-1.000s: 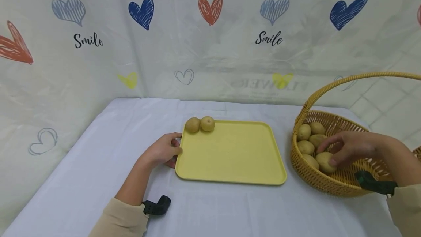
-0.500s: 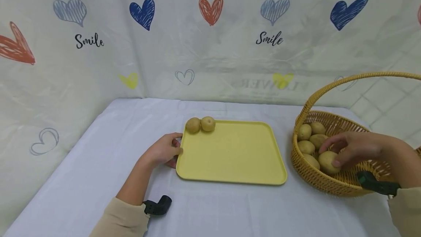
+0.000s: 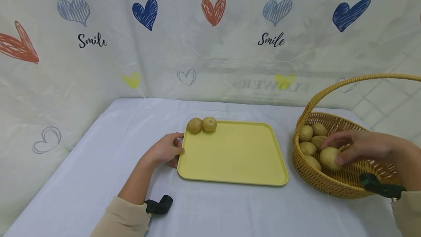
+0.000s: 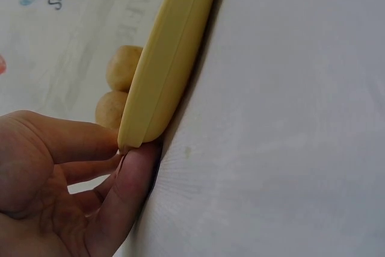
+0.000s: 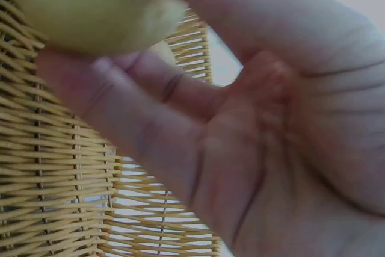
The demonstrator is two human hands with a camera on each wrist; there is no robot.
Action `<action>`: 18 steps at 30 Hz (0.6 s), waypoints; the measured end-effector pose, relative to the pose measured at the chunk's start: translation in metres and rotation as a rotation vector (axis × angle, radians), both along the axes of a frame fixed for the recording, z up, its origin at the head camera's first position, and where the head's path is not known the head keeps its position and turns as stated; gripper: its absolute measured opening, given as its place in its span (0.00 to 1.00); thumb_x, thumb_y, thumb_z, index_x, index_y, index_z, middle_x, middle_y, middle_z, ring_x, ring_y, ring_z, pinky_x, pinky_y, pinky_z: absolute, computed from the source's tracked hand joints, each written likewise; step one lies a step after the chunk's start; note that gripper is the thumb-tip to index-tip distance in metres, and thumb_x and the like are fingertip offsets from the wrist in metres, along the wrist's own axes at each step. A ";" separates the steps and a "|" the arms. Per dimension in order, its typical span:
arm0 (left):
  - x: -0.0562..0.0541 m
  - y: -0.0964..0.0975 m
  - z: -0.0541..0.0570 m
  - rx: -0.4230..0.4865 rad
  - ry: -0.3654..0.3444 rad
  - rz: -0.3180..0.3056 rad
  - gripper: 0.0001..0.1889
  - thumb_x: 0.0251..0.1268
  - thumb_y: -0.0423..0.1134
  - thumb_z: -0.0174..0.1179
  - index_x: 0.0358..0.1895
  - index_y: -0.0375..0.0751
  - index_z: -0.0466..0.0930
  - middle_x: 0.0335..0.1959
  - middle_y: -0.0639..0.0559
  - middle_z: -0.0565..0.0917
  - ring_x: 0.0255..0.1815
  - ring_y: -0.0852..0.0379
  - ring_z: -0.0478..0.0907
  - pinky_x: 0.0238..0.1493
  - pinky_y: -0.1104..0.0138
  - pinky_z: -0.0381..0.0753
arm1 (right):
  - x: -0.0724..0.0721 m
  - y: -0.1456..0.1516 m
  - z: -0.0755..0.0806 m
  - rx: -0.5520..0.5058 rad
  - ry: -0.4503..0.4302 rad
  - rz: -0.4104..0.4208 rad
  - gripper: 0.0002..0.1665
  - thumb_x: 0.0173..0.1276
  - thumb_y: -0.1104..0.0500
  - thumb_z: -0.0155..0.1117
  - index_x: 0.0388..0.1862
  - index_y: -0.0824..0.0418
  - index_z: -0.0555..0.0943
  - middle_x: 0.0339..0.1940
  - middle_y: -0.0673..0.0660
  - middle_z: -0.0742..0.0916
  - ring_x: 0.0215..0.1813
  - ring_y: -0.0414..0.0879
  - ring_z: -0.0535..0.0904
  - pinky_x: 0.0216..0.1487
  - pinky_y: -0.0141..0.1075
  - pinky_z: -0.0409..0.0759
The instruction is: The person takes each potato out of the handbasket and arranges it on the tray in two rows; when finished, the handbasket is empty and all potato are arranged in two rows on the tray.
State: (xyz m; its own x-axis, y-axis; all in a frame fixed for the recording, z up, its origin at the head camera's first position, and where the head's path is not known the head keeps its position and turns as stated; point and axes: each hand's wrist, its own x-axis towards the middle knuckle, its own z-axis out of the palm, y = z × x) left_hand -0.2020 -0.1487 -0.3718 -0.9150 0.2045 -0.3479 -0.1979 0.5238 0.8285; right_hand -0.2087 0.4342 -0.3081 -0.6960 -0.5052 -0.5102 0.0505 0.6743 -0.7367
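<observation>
My left hand (image 3: 164, 150) pinches the left rim of the yellow tray (image 3: 233, 153). In the left wrist view the tray's edge (image 4: 171, 58) sits between thumb and fingers. Two potatoes (image 3: 194, 125) lie side by side at the tray's far left corner. Over the wicker basket (image 3: 306, 173) on the right, my right hand (image 3: 365, 145) holds a potato (image 3: 329, 158) between thumb and fingertips. That potato (image 5: 90, 10) fills the upper left of the right wrist view. Several more potatoes (image 3: 307, 148) lie along the basket's left side.
The basket's tall arched handle (image 3: 329, 89) rises over it and runs out of view at the right. A white cloth (image 3: 210, 211) covers the table. Behind stands a pale sheet (image 3: 197, 46) printed with hearts.
My right hand has lifted the potato slightly within the basket. The left hand stays on the tray's rim. The whole head view has shifted a little.
</observation>
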 end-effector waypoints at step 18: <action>0.001 0.001 0.001 -0.014 0.003 0.006 0.34 0.71 0.28 0.56 0.79 0.38 0.61 0.46 0.43 0.74 0.30 0.54 0.78 0.27 0.63 0.89 | 0.006 -0.012 0.017 -0.020 0.172 -0.044 0.25 0.74 0.65 0.62 0.69 0.55 0.78 0.58 0.36 0.82 0.55 0.37 0.79 0.50 0.30 0.82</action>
State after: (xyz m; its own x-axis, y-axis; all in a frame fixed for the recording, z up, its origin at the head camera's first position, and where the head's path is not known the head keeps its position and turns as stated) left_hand -0.2009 -0.1477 -0.3708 -0.9173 0.1943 -0.3477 -0.1983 0.5342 0.8218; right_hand -0.2025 0.4225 -0.2914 -0.7936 -0.4816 -0.3718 -0.0486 0.6592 -0.7504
